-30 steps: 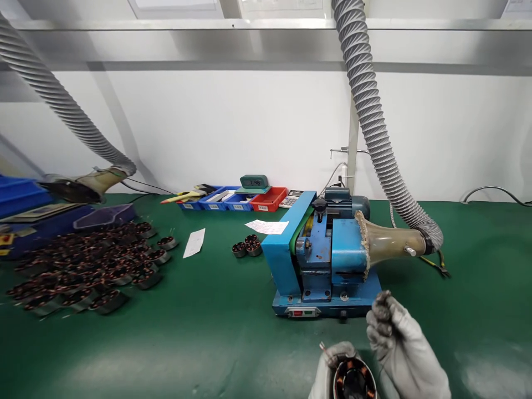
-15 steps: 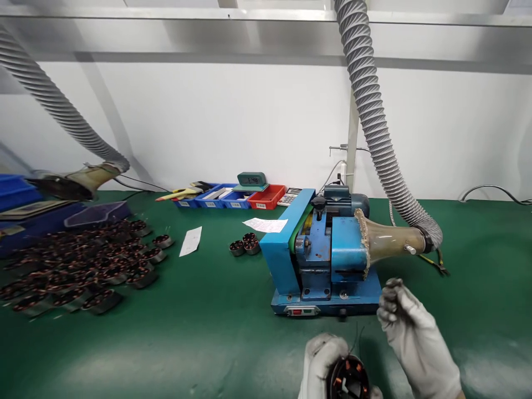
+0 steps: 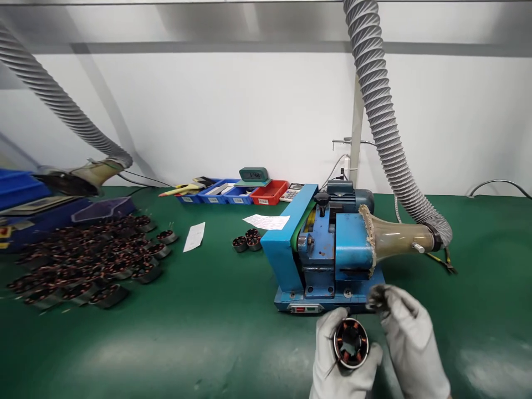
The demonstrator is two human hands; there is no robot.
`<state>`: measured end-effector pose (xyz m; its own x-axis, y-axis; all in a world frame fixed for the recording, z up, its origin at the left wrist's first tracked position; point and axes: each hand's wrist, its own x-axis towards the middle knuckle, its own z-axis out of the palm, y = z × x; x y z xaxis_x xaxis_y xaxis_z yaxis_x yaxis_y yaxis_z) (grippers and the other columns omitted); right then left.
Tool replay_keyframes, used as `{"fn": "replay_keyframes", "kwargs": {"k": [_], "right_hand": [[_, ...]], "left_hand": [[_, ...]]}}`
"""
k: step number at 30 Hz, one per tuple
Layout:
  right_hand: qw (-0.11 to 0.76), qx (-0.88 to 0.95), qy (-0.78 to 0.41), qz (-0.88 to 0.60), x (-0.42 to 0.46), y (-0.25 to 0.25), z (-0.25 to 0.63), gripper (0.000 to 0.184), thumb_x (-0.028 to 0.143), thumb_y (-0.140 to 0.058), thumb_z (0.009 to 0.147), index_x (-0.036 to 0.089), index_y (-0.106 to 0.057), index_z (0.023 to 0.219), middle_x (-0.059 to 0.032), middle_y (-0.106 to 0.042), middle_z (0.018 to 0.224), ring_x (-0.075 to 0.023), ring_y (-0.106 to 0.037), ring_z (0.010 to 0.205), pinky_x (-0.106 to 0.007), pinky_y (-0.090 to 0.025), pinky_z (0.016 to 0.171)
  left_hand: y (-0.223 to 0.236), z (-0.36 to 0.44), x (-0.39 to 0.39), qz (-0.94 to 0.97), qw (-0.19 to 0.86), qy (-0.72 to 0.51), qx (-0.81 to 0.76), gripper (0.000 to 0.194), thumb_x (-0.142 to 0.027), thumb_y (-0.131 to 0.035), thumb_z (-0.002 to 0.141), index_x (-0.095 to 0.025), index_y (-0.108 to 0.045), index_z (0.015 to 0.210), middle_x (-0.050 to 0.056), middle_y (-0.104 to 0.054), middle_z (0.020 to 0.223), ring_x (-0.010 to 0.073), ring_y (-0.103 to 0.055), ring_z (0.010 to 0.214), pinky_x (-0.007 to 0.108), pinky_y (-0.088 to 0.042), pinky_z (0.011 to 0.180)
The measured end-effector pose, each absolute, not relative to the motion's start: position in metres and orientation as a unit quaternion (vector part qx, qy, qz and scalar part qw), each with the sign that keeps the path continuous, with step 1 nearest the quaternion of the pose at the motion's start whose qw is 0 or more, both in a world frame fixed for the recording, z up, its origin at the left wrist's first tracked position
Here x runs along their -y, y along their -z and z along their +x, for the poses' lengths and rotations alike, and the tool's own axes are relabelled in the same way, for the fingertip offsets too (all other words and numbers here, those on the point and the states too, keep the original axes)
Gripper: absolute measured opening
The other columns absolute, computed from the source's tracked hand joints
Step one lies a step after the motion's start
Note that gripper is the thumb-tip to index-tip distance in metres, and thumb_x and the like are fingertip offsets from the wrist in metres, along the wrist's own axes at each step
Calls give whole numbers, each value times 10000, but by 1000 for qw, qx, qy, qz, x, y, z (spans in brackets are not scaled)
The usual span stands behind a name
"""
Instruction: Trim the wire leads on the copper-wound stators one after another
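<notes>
My left hand (image 3: 326,354), in a white glove, is wrapped round a motor stator (image 3: 351,343). The stator is a metal ring with copper windings inside, its open face toward me. A dark wire hangs by its lower left. My right hand (image 3: 401,318), gloved with blackened fingertips, is just right of and above the stator, its fingers pinched together. What it holds, if anything, cannot be made out. Behind both hands is a blue belt machine (image 3: 318,260) with a motor and a switch panel (image 3: 305,308) on its base.
Many stators (image 3: 95,255) lie massed on the green table (image 3: 187,343) at left, beside blue bins (image 3: 25,188). Three stators (image 3: 248,241) sit left of the machine. Behind are papers (image 3: 194,237), a red tray (image 3: 270,192), a clock (image 3: 253,174) and an extraction hose (image 3: 384,116).
My left hand has raised the stator and turned its face toward me. My right hand has come slightly left, closer to it. The head view has shifted slightly.
</notes>
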<state>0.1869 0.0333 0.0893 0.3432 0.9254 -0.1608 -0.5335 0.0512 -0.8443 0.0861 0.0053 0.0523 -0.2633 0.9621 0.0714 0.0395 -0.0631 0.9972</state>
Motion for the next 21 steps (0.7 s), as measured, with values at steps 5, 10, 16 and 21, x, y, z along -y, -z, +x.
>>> {"fn": "replay_keyframes", "kwargs": {"k": [5, 10, 16, 21], "right_hand": [[578, 334, -487, -564, -32, -55, 163, 596, 403, -807, 429, 157, -674, 955, -42, -687, 690, -204, -637, 707, -263, -532, 672], [550, 357, -412, -633, -58, -46, 161, 539, 423, -725, 534, 104, -668, 964, 31, -541, 447, -140, -517, 458, -250, -481, 486], [547, 413, -371, -627, -70, -54, 168, 455, 460, -675, 582, 126, -683, 893, -123, -701, 858, -234, -639, 770, -335, -527, 727], [553, 403, -351, -639, -72, -58, 169, 416, 451, -670, 562, 129, -690, 825, -113, -705, 781, -234, -642, 707, -343, -536, 688]], "left_hand": [[-39, 97, -35, 365, 474, -563, -571, 471, -278, -682, 612, -188, -541, 1052, 92, -607, 1019, 226, -586, 937, 305, -477, 803], [-28, 112, -66, 301, 501, -567, -580, 416, -223, -677, 572, -188, -559, 969, 79, -650, 885, 211, -623, 822, 313, -501, 754], [-26, 115, -78, 305, 523, -574, -551, 422, -261, -691, 566, -186, -538, 951, 86, -644, 892, 210, -622, 817, 331, -499, 759], [-31, 113, -80, 350, 531, -537, -554, 467, -306, -681, 570, -177, -507, 985, 104, -626, 935, 223, -612, 836, 347, -493, 765]]}}
